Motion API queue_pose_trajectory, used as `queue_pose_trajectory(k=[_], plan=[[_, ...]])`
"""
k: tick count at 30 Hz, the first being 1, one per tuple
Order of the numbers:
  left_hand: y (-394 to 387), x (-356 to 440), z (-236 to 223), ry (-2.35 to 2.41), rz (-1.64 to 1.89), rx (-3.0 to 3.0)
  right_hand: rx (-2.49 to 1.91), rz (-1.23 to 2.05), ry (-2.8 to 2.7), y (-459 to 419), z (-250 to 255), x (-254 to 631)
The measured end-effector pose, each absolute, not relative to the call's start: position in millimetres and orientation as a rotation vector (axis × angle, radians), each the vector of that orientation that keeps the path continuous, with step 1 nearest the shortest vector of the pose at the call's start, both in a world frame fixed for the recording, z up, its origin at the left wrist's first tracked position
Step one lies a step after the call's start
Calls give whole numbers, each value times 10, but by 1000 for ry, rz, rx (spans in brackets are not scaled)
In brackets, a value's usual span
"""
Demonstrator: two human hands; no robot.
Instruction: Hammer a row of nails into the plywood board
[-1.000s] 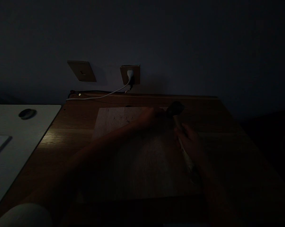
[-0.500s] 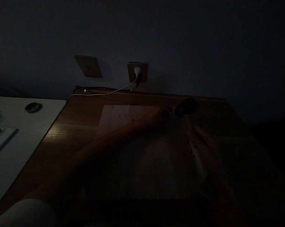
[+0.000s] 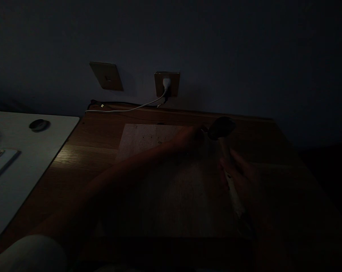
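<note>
Hammer (image 3: 221, 127), dark head up near the far edge of a pale board (image 3: 148, 139) lying flat on the bench (image 3: 98, 130). Right hand (image 3: 240, 181): grip closed around the light handle. Left hand (image 3: 189, 138): on the board beside the hammer head, fingertips pinched; anything held is too dark to tell. White cable (image 3: 125, 110) runs from the wall socket (image 3: 167, 84).

This dim room is looking like a home, with a wooden desk (image 3: 83, 160) standing beneath a wall socket (image 3: 167, 85) and a switch plate (image 3: 106, 76).
</note>
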State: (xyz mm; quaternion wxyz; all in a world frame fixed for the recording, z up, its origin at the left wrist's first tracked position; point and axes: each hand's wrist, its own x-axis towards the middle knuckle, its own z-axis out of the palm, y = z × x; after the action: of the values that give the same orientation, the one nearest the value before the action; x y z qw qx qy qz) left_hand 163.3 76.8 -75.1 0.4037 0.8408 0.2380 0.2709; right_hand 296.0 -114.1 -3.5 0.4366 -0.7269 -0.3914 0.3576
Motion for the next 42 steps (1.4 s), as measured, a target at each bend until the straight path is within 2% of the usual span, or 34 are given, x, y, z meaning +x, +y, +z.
queue_pose_trajectory(k=[42], plan=[[767,1653,-718,602,702,2048,-1845,929,-920,-1115,-32,2858]])
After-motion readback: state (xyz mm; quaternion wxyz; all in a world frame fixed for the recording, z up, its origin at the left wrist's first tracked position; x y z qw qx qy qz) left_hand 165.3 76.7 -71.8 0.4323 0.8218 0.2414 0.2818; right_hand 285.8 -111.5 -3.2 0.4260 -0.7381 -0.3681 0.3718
